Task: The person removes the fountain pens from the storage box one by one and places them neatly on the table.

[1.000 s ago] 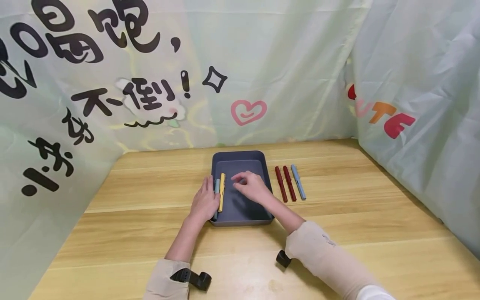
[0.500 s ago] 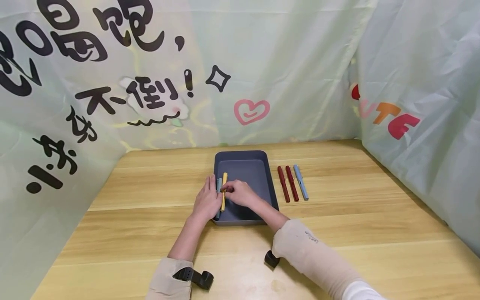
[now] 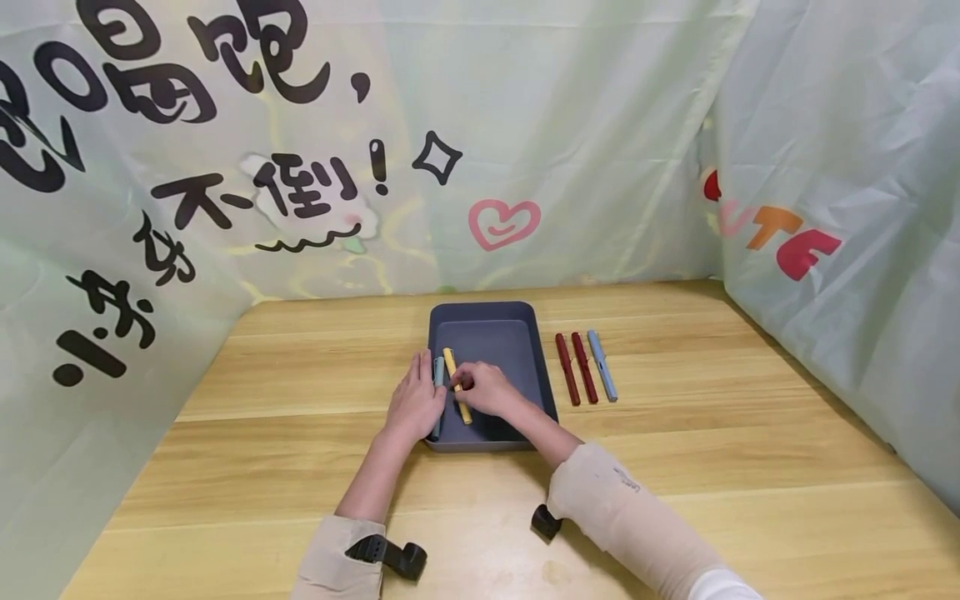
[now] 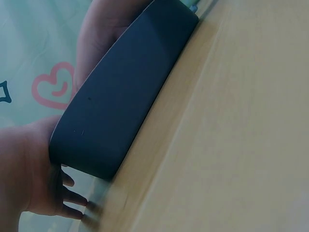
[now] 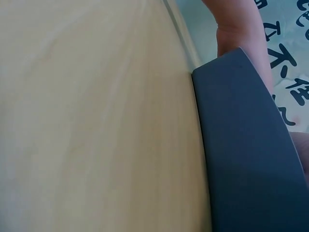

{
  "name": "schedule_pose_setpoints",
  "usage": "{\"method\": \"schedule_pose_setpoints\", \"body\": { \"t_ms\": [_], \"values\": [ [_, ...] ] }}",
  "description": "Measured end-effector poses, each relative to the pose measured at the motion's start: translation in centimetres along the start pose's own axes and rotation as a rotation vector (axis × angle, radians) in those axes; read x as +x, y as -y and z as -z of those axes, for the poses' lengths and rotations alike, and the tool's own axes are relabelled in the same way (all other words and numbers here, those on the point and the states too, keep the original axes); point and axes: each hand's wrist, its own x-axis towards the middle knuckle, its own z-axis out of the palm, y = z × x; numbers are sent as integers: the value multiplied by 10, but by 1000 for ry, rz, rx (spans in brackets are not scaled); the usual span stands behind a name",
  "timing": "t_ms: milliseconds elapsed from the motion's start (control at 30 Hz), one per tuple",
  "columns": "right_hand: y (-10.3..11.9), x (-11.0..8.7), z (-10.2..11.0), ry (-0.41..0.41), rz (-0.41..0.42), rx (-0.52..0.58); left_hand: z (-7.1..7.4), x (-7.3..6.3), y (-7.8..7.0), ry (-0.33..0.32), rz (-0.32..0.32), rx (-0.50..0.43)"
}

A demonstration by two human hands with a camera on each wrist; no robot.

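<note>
A dark grey tray (image 3: 504, 340) lies on the wooden table. My left hand (image 3: 412, 404) grips its left wall, thumb over the rim and fingers down the outside, as the left wrist view (image 4: 34, 169) also shows. Just inside that wall lies a teal pen (image 3: 438, 371), partly covered by the left hand. A yellow pen (image 3: 451, 361) sits to its right, slanted, with its middle pinched by the thumb and fingers of my right hand (image 3: 486, 388). In the right wrist view the tray's outer wall (image 5: 251, 135) hides most of the right hand.
Right of the tray, two dark red pens (image 3: 567, 371) and a light blue pen (image 3: 602, 365) lie side by side on the table (image 3: 675, 400). Printed cloth (image 3: 600, 167) hangs behind and at both sides of the table.
My right hand has come left and down from over the tray to the yellow pen and taken hold of it. The pen's lower end has swung right, away from the teal pen.
</note>
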Motion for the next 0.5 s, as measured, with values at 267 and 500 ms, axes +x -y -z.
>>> {"method": "schedule_pose_setpoints", "body": {
  "t_ms": [267,500],
  "values": [
    [-5,-8,8,33,-30,-47,0,0,1,1,-1,-8],
    [-2,-10,11,59,-37,-108,0,0,1,-3,-5,-14]
  ]
}}
